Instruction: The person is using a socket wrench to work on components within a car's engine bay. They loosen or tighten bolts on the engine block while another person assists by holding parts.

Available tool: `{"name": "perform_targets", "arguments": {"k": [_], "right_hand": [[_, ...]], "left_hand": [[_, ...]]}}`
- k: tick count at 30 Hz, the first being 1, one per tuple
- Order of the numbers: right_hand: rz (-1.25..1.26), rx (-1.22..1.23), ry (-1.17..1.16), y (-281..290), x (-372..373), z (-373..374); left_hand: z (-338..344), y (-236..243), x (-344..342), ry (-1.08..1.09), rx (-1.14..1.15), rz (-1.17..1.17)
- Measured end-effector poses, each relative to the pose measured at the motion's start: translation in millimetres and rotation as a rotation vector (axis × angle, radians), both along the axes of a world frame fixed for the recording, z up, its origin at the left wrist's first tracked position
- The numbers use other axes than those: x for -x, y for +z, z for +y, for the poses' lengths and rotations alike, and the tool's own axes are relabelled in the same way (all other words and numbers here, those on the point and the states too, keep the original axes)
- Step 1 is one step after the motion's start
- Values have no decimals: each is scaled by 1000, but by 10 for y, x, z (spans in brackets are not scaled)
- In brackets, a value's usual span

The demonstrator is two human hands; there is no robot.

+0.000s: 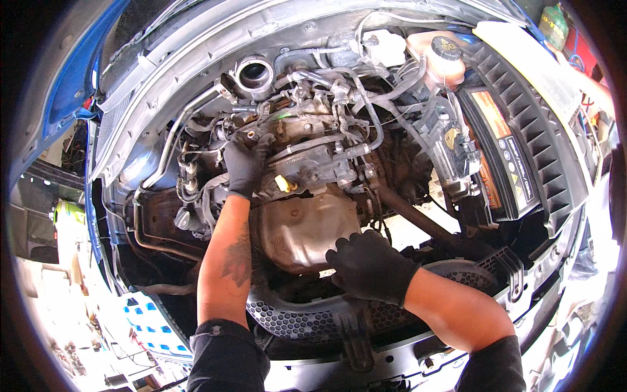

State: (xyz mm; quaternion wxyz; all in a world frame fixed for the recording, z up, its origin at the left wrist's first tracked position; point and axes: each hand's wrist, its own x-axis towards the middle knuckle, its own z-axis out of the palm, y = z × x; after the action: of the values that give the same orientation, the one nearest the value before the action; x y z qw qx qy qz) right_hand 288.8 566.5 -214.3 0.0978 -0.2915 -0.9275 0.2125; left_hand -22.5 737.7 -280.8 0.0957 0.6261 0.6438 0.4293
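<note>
Both my hands wear black gloves over an open engine bay. My left hand (245,168) reaches onto the left part of the engine (307,124), its fingers bent against small parts and hoses there. What those fingers grip, if anything, is hidden. A yellow dipstick handle (283,183) sticks up just right of that wrist. Lower and to the right, my right hand (371,266) is curled closed beside the dull metal heat shield (307,228). Its palm is turned away, so I cannot make out anything inside it.
A round open intake pipe (255,75) stands at the back. To the right are a coolant tank (439,62) with a black cap and a battery (503,157). A honeycomb-patterned black duct (294,320) and the front crossmember (313,377) lie nearest me.
</note>
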Motion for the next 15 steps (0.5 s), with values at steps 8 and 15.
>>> {"name": "perform_targets", "arguments": {"k": [8, 15], "right_hand": [[-34, -7, 16, 23, -5, -4], [-16, -33, 9, -16, -11, -7]], "left_hand": [[-41, 106, 29, -198, 62, -112], [-48, 216, -87, -217, 5, -156]]}}
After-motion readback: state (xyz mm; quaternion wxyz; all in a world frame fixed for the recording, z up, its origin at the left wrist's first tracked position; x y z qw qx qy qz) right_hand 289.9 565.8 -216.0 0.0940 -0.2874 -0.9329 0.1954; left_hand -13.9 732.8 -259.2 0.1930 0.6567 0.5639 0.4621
